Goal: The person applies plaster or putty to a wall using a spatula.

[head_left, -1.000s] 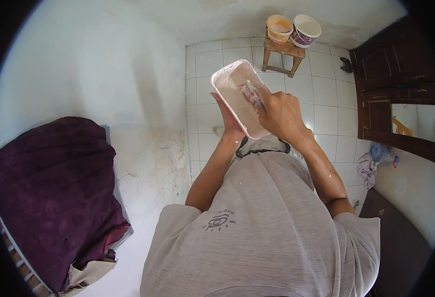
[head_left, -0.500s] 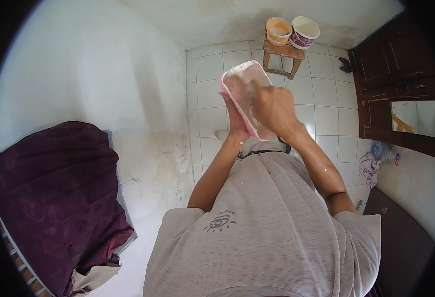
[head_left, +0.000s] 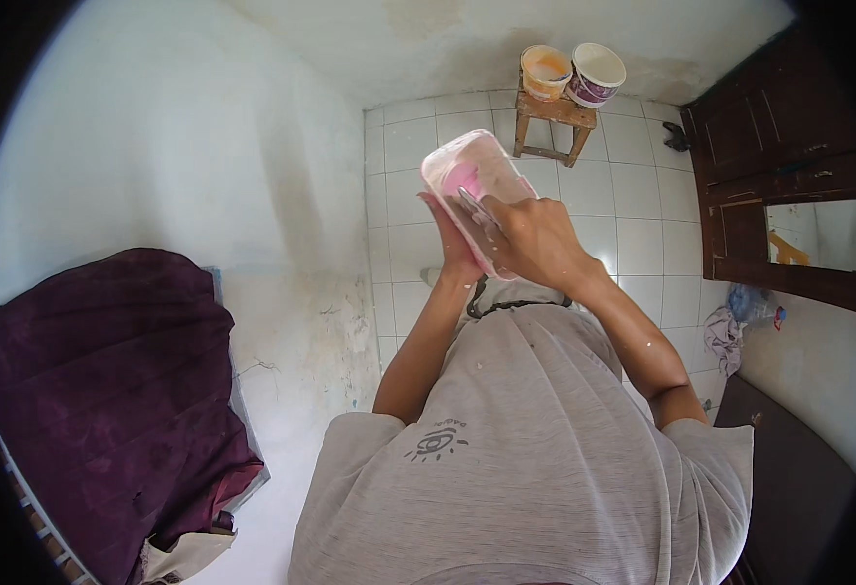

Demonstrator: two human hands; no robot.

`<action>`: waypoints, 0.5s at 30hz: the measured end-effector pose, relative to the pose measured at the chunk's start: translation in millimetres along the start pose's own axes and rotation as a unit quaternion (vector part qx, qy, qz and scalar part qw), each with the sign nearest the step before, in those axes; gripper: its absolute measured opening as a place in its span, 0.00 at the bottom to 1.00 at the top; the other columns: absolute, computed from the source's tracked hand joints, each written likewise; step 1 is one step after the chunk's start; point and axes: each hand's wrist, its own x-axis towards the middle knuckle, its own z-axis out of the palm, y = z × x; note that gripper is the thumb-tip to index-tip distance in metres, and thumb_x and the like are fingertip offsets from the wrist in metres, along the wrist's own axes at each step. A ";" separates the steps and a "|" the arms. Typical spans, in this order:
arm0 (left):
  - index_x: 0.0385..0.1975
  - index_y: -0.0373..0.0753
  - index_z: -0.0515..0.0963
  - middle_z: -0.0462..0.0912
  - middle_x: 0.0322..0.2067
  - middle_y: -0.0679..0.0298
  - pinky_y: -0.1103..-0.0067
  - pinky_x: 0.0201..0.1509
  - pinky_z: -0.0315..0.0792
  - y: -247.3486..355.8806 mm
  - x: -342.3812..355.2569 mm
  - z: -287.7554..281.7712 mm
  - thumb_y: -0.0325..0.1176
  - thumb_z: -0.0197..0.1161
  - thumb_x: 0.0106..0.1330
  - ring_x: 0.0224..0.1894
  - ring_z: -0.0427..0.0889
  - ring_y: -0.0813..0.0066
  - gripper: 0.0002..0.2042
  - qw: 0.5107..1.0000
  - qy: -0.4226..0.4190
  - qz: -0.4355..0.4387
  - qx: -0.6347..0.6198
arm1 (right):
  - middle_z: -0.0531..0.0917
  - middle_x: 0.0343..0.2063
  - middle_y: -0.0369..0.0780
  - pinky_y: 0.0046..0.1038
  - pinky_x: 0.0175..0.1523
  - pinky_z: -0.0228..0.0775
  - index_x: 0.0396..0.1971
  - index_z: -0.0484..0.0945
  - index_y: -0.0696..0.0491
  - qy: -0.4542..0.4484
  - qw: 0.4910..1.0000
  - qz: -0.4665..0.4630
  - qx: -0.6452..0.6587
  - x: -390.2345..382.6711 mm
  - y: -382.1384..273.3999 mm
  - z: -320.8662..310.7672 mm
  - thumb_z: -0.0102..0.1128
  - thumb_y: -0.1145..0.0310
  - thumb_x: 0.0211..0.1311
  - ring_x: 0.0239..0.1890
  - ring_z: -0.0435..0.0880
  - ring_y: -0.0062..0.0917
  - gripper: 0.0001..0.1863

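Note:
A pink rectangular tub (head_left: 498, 168) with rounded corners and white smears inside is held up in front of my waist. My left hand (head_left: 455, 244) grips it, closed along its left side and underneath. In the tub's opening, my right hand (head_left: 537, 237) is closed round a slim grey tool with a shiny metal tip (head_left: 466, 195); its handle is hidden in my fist, so its exact kind does not show. The tip rests by a bare pink patch of the tub's inside. Small white specks dot my right forearm.
On a wooden stool (head_left: 557, 109) at the back stand an orange bucket (head_left: 543, 91) and a white-and-purple bucket (head_left: 596, 90). Dark wooden cabinet doors (head_left: 740, 127) line the right. At left, a dark purple cloth (head_left: 106, 380) lies beside the stained wall (head_left: 296, 322).
My right hand has shifted slightly down and toward me, and its motion blur has eased, so the metal tip and pink patch show. The tub has moved slightly left.

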 end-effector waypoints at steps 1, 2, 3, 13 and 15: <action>0.73 0.51 0.57 0.65 0.69 0.63 0.63 0.70 0.66 1.7 -0.1 -2.4 0.81 0.38 0.61 0.69 0.66 0.61 0.48 1.000 0.001 0.001 -0.001 | 0.82 0.19 0.48 0.45 0.29 0.74 0.42 0.78 0.55 -0.001 1.000 -0.001 0.000 -1.1 2.9 -4.6 0.63 0.71 0.51 0.22 0.83 0.47 0.15; 0.73 0.51 0.58 0.66 0.68 0.63 0.62 0.70 0.67 2.9 0.6 -4.4 0.81 0.38 0.61 0.68 0.67 0.61 0.48 1.000 -0.010 -0.007 -0.017 | 0.82 0.18 0.47 0.43 0.28 0.74 0.39 0.78 0.56 0.016 0.999 0.022 -0.020 -0.8 7.2 -8.2 0.64 0.72 0.49 0.21 0.83 0.45 0.14; 0.72 0.51 0.59 0.67 0.67 0.63 0.62 0.70 0.67 2.9 0.9 -5.8 0.81 0.38 0.61 0.67 0.68 0.61 0.48 0.999 -0.021 -0.015 -0.033 | 0.83 0.18 0.46 0.41 0.26 0.74 0.36 0.78 0.56 0.033 0.998 0.045 -0.040 -0.1 12.6 -10.8 0.65 0.72 0.47 0.21 0.84 0.44 0.13; 0.73 0.51 0.58 0.66 0.68 0.62 0.61 0.72 0.65 -15.0 6.4 -1.5 0.81 0.37 0.61 0.69 0.67 0.60 0.47 1.000 0.004 -0.011 -0.023 | 0.82 0.18 0.50 0.43 0.29 0.77 0.33 0.77 0.56 0.002 0.999 0.037 -0.026 2.0 12.5 5.4 0.64 0.72 0.48 0.22 0.84 0.46 0.11; 0.73 0.51 0.58 0.65 0.69 0.63 0.62 0.72 0.65 -19.8 6.5 4.9 0.80 0.37 0.62 0.68 0.67 0.61 0.47 0.999 0.022 -0.032 0.018 | 0.82 0.18 0.49 0.43 0.29 0.77 0.35 0.78 0.56 0.048 0.995 0.057 -0.062 13.0 23.3 5.4 0.63 0.72 0.49 0.22 0.84 0.46 0.12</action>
